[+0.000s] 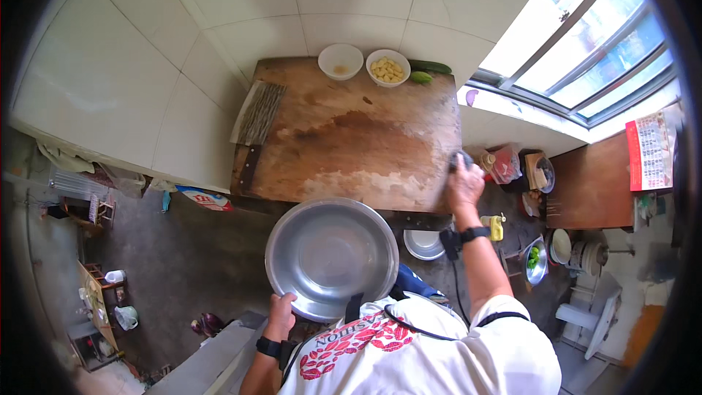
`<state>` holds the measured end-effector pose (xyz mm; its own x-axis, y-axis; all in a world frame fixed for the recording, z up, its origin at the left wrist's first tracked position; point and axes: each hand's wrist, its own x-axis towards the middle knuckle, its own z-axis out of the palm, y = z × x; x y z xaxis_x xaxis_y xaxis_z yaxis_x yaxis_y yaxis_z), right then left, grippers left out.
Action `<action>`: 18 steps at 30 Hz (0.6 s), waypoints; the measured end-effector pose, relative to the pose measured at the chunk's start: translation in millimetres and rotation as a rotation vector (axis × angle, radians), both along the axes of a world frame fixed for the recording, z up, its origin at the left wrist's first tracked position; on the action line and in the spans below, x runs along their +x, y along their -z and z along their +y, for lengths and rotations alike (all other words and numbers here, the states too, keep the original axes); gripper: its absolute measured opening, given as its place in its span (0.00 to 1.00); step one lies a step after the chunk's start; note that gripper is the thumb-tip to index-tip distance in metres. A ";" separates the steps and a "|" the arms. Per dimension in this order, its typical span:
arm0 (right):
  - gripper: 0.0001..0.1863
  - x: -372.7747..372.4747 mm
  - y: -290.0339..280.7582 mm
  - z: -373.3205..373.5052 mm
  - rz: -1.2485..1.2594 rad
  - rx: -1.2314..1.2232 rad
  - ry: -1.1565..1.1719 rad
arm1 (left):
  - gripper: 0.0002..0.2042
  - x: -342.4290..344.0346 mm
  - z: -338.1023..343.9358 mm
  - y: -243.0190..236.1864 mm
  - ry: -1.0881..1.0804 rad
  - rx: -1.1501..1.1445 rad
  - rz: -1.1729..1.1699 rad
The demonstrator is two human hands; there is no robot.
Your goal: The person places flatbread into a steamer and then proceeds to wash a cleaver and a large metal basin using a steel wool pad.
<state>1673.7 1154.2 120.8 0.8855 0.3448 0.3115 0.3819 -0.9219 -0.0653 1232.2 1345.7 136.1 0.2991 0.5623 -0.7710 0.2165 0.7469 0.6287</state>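
Note:
A wide silver metal basin (333, 252) tilts in front of my body at the near edge of the wooden table (351, 143). My left hand (281, 316) is closed on its near-left rim. Over the table's right edge, my right hand (464, 184) presses its fingers round a small dark grey wad (459, 161); its kind is mostly hidden by the fingers. Brown damp patches and a pale worn strip mark the tabletop.
At the table's back are a white bowl (341, 62), a bowl of peeled garlic cloves (387, 69) and green cucumbers (430, 67). A striped mat (259, 113) covers the left corner. Below right are a metal pot (424, 245), a yellow bottle (496, 227) and a basin of green vegetables (536, 262).

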 end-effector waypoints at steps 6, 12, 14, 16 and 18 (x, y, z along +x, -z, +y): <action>0.23 -19.3 -26.7 -83.1 0.187 -0.148 0.174 | 0.12 5.3 -2.8 -5.2 -0.020 0.000 0.017; 0.25 -122.4 -100.4 59.5 0.313 0.274 -0.633 | 0.07 -10.7 -0.5 17.8 -0.001 0.020 -0.040; 0.24 -149.7 -101.8 85.5 0.524 0.163 -1.062 | 0.07 1.4 -1.3 4.8 -0.019 0.025 -0.054; 0.25 -173.5 -72.5 100.6 0.420 -0.034 -1.251 | 0.08 -2.9 -0.1 11.6 -0.001 0.033 -0.019; 0.25 -187.3 -44.1 100.9 0.404 -0.171 -1.315 | 0.08 -3.5 0.2 15.1 0.027 0.048 -0.025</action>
